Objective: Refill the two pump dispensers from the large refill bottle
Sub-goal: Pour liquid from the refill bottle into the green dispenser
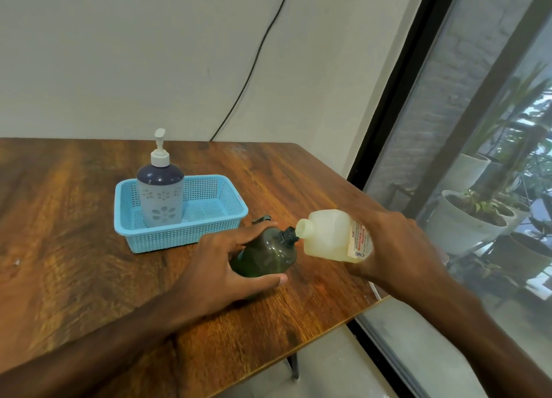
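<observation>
Grips tilted dark green plastic dispenser [268, 257] over brown wooden table [89, 248] with curled left hand [222, 267], clasps tipped translucent white refill bottle [325, 233] in wrapped right hand [397, 248]; risks spillage from barely aligned necks.

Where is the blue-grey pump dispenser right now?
Head view: the pump dispenser stands upright in the left end of the blue basket on the wooden table, beyond the left hand.
</observation>
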The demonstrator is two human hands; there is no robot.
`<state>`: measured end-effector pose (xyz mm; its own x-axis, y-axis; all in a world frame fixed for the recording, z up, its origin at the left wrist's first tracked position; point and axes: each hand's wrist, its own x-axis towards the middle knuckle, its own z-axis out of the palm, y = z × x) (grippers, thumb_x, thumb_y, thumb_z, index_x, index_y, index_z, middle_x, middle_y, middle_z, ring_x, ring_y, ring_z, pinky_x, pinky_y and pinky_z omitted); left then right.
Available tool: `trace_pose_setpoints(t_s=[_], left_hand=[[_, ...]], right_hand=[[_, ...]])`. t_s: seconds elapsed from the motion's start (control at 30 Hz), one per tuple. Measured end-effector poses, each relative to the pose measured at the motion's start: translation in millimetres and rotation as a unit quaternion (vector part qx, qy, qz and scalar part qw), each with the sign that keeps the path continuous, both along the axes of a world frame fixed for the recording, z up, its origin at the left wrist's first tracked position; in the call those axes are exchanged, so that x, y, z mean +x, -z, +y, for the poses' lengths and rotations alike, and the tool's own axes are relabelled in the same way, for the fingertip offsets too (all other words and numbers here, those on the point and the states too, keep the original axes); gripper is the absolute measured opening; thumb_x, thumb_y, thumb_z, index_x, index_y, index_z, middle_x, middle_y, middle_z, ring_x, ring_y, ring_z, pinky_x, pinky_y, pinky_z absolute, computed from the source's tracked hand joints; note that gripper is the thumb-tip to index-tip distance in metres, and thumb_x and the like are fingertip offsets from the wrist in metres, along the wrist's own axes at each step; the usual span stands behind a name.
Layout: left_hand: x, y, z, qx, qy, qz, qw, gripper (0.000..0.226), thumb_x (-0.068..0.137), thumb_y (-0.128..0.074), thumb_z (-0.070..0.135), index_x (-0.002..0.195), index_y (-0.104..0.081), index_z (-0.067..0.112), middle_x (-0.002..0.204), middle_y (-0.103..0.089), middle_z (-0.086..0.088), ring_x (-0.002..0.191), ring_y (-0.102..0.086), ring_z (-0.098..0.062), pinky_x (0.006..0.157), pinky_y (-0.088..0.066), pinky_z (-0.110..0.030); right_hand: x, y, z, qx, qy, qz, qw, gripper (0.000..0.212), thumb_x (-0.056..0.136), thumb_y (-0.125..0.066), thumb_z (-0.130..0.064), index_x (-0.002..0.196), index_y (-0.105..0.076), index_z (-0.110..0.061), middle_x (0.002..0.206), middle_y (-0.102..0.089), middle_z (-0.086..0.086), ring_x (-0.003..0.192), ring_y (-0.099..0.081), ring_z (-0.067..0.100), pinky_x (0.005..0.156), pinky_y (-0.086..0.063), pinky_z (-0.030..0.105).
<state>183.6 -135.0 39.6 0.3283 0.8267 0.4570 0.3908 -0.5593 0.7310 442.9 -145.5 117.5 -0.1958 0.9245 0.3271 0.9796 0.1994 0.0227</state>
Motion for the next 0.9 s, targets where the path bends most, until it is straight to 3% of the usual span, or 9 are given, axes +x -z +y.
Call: trace_pose_setpoints(t_s=[0.2,0.53,0.7,0.9], left_hand=[[-0.7,4.3,4.0,0.017,-0.011,-0.002,1.0,0.075,0.069,-0.091,0.05,0.128,-0.046,0.061,0.118,-0.05,0.048,0.114,-0.048,0.03,0.086,-0.046,0.001],[-1.4,11.7,10.3,0.017,-0.014,-0.007,1.0,0.072,0.067,-0.09,0.056,0.125,-0.047,0.064,0.121,-0.051,0.048,0.119,-0.05,0.025,0.089,-0.05,-0.004],[-1.4,15.1,12.9,0.015,-0.015,-0.008,1.0,0.077,0.067,-0.088,0.061,0.133,-0.051,0.056,0.128,-0.058,0.037,0.123,-0.053,0.017,0.091,-0.052,-0.007],[-1.7,15.1,12.5,0.013,-0.015,-0.004,1.0,0.075,0.066,-0.089,0.06,0.131,-0.052,0.055,0.122,-0.053,0.045,0.12,-0.05,0.023,0.089,-0.05,-0.004]], right_hand=[[0.1,-1.8,0.0,-0.011,0.005,-0.015,1.0,0.079,0.071,-0.085,-0.04,0.141,-0.047,-0.038,0.118,-0.065,-0.011,0.111,-0.06,0.012,0.08,-0.052,0.025],[-1.1,-4.6,-0.4,-0.031,0.007,-0.015,0.999,0.08,0.073,-0.083,-0.043,0.143,-0.044,-0.038,0.126,-0.062,-0.01,0.119,-0.058,0.014,0.089,-0.052,0.029],[-2.2,-5.7,-0.9,-0.02,0.008,-0.016,1.0,0.077,0.071,-0.085,-0.04,0.139,-0.049,-0.038,0.12,-0.065,-0.01,0.113,-0.06,0.014,0.083,-0.054,0.029],[-2.9,-6.8,-1.4,-0.022,0.007,-0.027,0.999,0.08,0.072,-0.084,-0.042,0.142,-0.045,-0.04,0.122,-0.064,-0.012,0.115,-0.06,0.012,0.084,-0.053,0.027]])
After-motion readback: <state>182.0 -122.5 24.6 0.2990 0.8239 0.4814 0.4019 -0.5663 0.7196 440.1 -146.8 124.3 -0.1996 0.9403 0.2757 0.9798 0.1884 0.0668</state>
